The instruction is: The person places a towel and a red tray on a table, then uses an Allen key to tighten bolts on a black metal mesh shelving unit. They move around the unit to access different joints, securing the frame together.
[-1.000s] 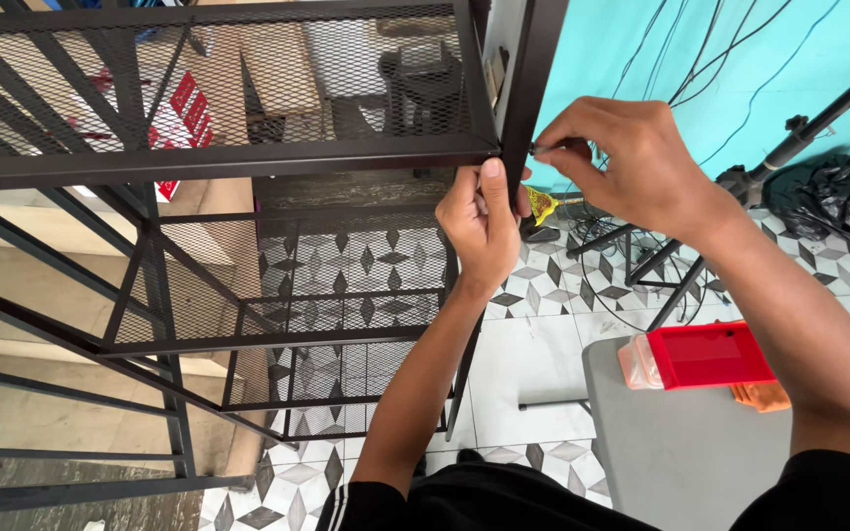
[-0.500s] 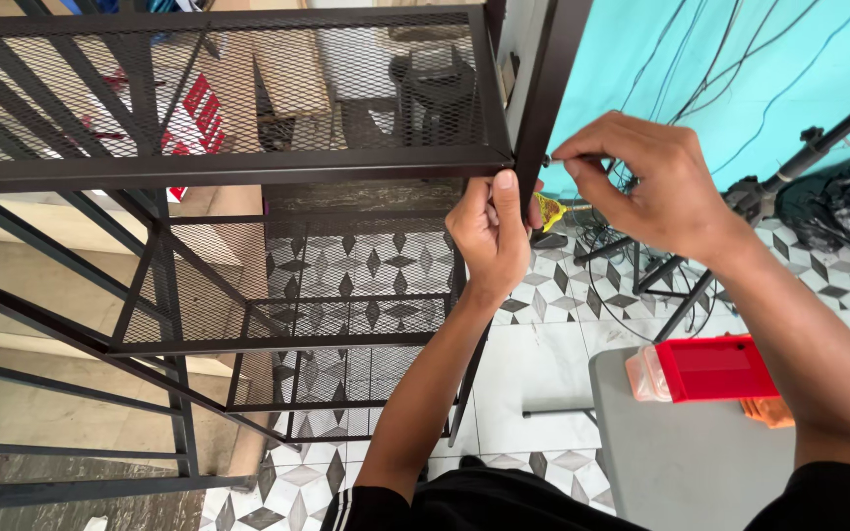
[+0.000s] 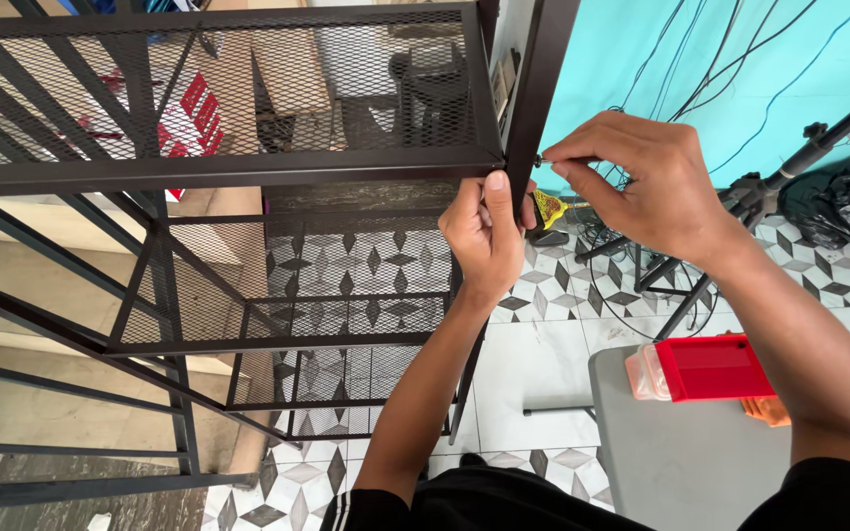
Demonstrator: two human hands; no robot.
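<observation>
Black mesh rack (image 3: 228, 98); red box (image 3: 710, 367); seemingly grey table (image 3: 681, 462).

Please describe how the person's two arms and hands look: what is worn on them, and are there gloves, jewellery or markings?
Both the left hand and the right hand are bare, with no gloves, rings or watch visible. The forearms are uncovered. Short black sleeves begin near the bottom edge, and the left one shows thin white stripes. No markings can be seen.

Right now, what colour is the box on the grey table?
Red box with a clear end, seen in the head view.
</observation>
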